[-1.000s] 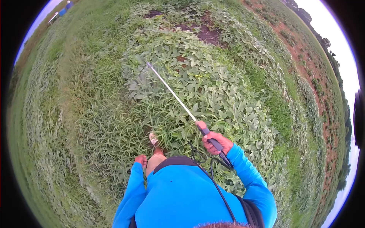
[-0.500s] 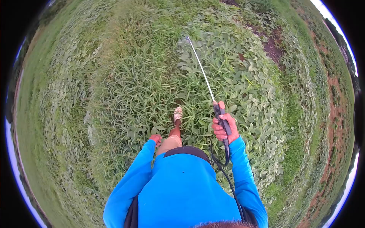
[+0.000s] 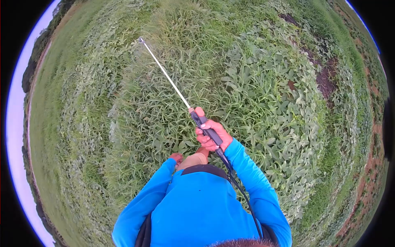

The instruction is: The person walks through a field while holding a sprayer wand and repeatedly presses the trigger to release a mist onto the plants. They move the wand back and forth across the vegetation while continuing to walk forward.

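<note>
My right hand (image 3: 212, 135) is wrapped round the dark handle of a spray wand (image 3: 166, 75). The wand's thin pale tube points up and to the left over the grass, with a small nozzle at its tip. A black hose (image 3: 242, 192) runs from the handle down along my right side. Beside my thigh hangs my left hand (image 3: 177, 158), its fingers curled; whether anything is in them is hidden.
Leafy low plants (image 3: 284, 107) cover the ground on the right, and long grass (image 3: 164, 99) grows in the middle. A dark bare patch (image 3: 326, 80) lies at the upper right. Reddish soil (image 3: 364, 189) shows at the far right.
My right hand has moved left across my front, and the wand's tip has swung from over the leafy plants to the grass at left. The view has turned, and my foot is now hidden.
</note>
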Demonstrator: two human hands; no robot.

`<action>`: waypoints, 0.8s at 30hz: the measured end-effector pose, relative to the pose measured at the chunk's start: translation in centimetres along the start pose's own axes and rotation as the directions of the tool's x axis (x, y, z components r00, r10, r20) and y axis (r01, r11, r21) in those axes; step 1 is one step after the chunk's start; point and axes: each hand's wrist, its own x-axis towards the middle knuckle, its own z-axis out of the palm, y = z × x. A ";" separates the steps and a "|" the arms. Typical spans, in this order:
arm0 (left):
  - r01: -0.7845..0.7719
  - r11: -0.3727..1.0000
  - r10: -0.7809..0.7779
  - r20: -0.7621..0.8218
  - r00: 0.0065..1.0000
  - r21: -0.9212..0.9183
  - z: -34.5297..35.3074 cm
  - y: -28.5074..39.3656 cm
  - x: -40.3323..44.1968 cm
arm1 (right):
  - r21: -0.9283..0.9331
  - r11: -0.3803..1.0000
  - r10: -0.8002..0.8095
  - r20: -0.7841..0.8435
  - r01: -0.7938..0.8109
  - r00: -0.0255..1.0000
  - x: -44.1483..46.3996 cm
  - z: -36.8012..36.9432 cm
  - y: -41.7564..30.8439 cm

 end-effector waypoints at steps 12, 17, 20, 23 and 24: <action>-0.183 0.983 0.184 -0.028 0.983 0.035 -1.5 7.8 0.3 | -0.210 0.977 -0.048 -0.085 0.029 0.995 9.8 2.1 -6.2; -0.060 0.997 0.064 -0.071 0.995 0.047 -1.9 5.2 -0.9 | -0.166 0.969 -0.217 -0.194 0.186 0.957 7.6 -0.7 -4.6; 0.031 0.999 -0.028 -0.084 0.996 0.035 -1.5 3.3 -0.7 | -0.141 0.954 -0.294 -0.266 0.265 0.918 4.9 -1.5 -3.4; 0.058 0.996 -0.053 -0.078 0.996 0.062 -0.7 1.8 -0.3 | -0.109 0.943 -0.332 -0.309 0.313 0.891 2.8 -3.3 -1.9; 0.059 0.997 -0.057 -0.050 0.997 0.047 -0.4 1.7 -0.1 | -0.096 0.931 -0.363 -0.347 0.352 0.865 2.0 -3.5 -1.3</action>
